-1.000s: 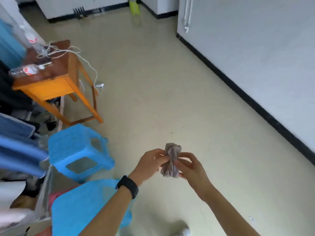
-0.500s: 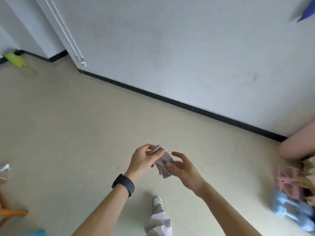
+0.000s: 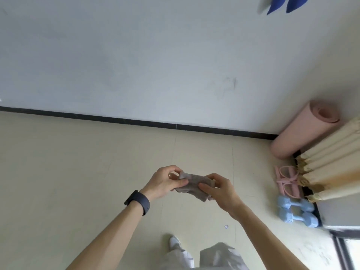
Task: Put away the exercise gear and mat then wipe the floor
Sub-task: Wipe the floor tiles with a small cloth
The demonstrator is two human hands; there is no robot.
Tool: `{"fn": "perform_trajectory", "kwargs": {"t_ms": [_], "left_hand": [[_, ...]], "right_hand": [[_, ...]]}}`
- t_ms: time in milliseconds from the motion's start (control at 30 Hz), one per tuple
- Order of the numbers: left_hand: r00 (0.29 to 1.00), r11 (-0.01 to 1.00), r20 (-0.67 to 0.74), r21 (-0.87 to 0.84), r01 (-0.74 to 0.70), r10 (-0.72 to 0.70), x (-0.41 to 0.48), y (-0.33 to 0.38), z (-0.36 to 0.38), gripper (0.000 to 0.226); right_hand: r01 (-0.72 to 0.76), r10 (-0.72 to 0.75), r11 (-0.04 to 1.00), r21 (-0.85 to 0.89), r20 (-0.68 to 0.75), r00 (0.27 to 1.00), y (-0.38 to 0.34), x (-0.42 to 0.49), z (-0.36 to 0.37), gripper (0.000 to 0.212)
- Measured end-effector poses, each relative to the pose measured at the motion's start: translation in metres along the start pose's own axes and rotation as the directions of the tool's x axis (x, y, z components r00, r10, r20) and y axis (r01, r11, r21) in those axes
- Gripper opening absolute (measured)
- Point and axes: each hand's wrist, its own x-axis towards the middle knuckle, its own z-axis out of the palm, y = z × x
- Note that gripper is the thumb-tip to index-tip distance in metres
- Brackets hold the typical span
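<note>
A person stands on a pale cream smooth floor [image 3: 97,172] facing a plain white wall [image 3: 155,55] edged by a black skirting strip [image 3: 136,121]; both hands are raised in front of the body with a crumpled grey cloth [image 3: 194,183] drawn out between them, above the floor and well apart from the corner at right. The left hand [image 3: 165,182], a black band [image 3: 139,201] on its wrist, pinches one end of the cloth between thumb and curled fingers; the right hand [image 3: 222,190] grips the other end, thumb on top and fingers curled beneath.

In the corner a rolled pink exercise mat [image 3: 298,131] leans against the wall beside a cream pleated curtain [image 3: 331,162]; a pink looped pull band [image 3: 288,182] lies on the floor at the curtain's hem, and just beside it are two light-blue dumbbells [image 3: 296,211], side by side.

Two dark blue shapes [image 3: 282,4] are cut off by the top edge and cannot be identified; a dark window frame [image 3: 342,248] is cropped at the bottom right; only a white shoe [image 3: 174,241] and a grey trouser leg [image 3: 220,256] show of the lower body; a tiny pale scrap [image 3: 226,227] on the floor is too small to make out.

Half a second earlier the view sat further left, with a white pipe on the wall and the mat barely in frame; the right hand then lay open under the cloth, which was bunched rather than stretched.
</note>
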Motion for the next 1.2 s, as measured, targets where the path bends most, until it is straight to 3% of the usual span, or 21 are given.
{"fn": "perform_trajectory", "kwargs": {"t_ms": [167, 300, 433, 533, 667, 733, 800, 867, 933, 1067, 1200], "left_hand": [[0.966, 0.993, 0.23, 0.041, 0.109, -0.116, 0.086, 0.019, 0.015, 0.017], [0.92, 0.964, 0.295, 0.013, 0.267, -0.259, 0.151, 0.027, 0.034, 0.012], [0.834, 0.82, 0.338, -0.234, 0.523, -0.436, 0.196, 0.035, 0.046, 0.015], [0.795, 0.712, 0.335, -0.358, 0.604, -0.506, 0.223, 0.037, 0.041, 0.019], [0.823, 0.786, 0.28, -0.26, 0.561, -0.495, 0.253, 0.031, 0.023, 0.026], [0.836, 0.815, 0.26, -0.215, 0.538, -0.483, 0.267, 0.023, 0.01, 0.026], [0.839, 0.836, 0.276, -0.17, 0.522, -0.468, 0.279, 0.014, -0.003, 0.026], [0.838, 0.861, 0.306, -0.097, 0.499, -0.452, 0.294, 0.001, -0.018, 0.026], [0.842, 0.89, 0.331, -0.016, 0.456, -0.426, 0.314, -0.012, -0.038, 0.027], [0.843, 0.934, 0.403, 0.188, 0.304, -0.356, 0.364, -0.053, -0.083, 0.026], [0.842, 0.923, 0.458, 0.369, 0.113, -0.286, 0.424, -0.113, -0.127, 0.028]], "right_hand": [[-0.062, 0.063, 0.997, -0.05, 0.014, 0.998, 0.009, 0.052, -0.043, 0.031], [-0.143, 0.143, 0.99, -0.003, 0.007, 0.99, 0.024, 0.108, -0.076, 0.03], [-0.216, 0.215, 0.975, 0.044, 0.017, 0.976, 0.031, 0.161, -0.101, 0.039], [-0.229, 0.228, 0.973, 0.01, 0.06, 0.972, 0.029, 0.193, -0.105, 0.046], [-0.243, 0.245, 0.97, -0.032, 0.14, 0.959, 0.023, 0.231, -0.101, 0.034], [-0.27, 0.26, 0.962, 0.023, 0.213, 0.942, 0.016, 0.245, -0.093, 0.015], [-0.3, 0.28, 0.953, 0.051, 0.242, 0.929, 0.012, 0.259, -0.081, 0.02], [-0.306, 0.305, 0.952, -0.035, 0.229, 0.924, 0.012, 0.275, -0.06, 0.021], [-0.322, 0.33, 0.944, -0.073, 0.205, 0.922, 0.016, 0.292, -0.031, 0.013], [-0.367, 0.376, 0.925, -0.097, 0.111, 0.92, 0.023, 0.331, 0.033, 0.025], [-0.402, 0.394, 0.914, -0.056, -0.115, 0.912, 0.038, 0.376, 0.111, 0.027]]}}
